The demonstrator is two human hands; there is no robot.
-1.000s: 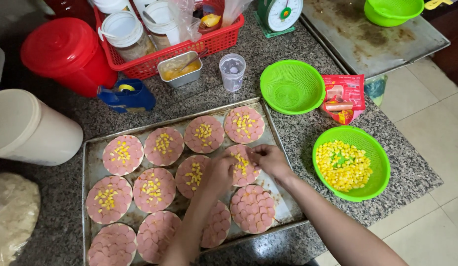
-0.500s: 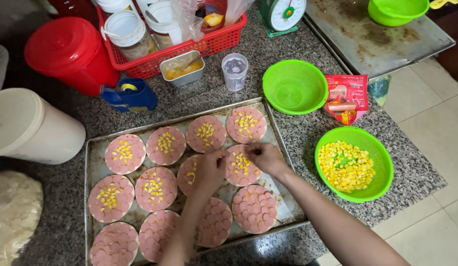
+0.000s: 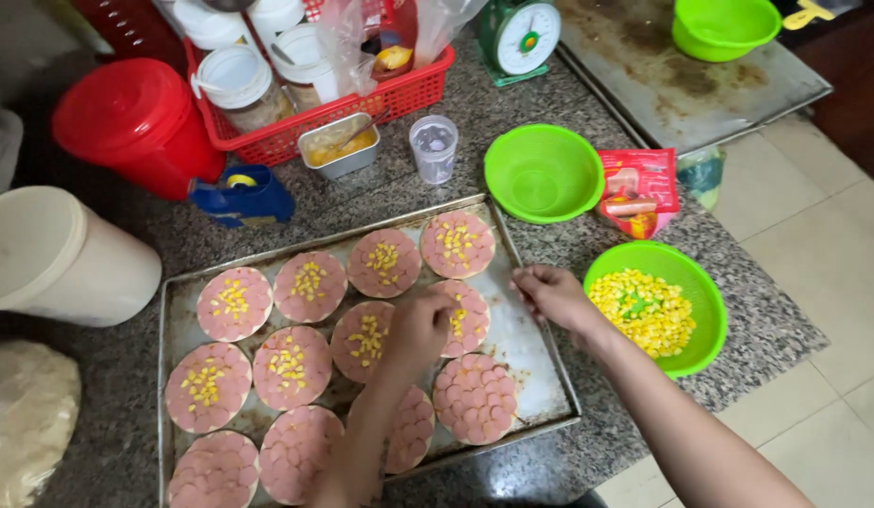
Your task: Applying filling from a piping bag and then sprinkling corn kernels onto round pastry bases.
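1. On the granite table [image 3: 738, 310], a metal baking tray [image 3: 178, 329] holds round bases covered in pink sausage slices; most carry corn kernels.
2. The left hand [image 3: 420, 329] rests loosely curled over a middle base [image 3: 460, 315], apparently pinching kernels, though I cannot tell for sure.
3. The right hand [image 3: 550, 293], fingers bunched, hovers between tray and the green corn bowl [image 3: 705, 301] at right.
4. Kernels look small, light, moist and slippery; best taken in fingertip pinches.

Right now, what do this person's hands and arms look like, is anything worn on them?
Both forearms are bare, with no sleeves in view. The left hand and right hand wear no gloves, and no rings, watch or bracelets show. Fingers look short-nailed, though detail is too small to be sure.
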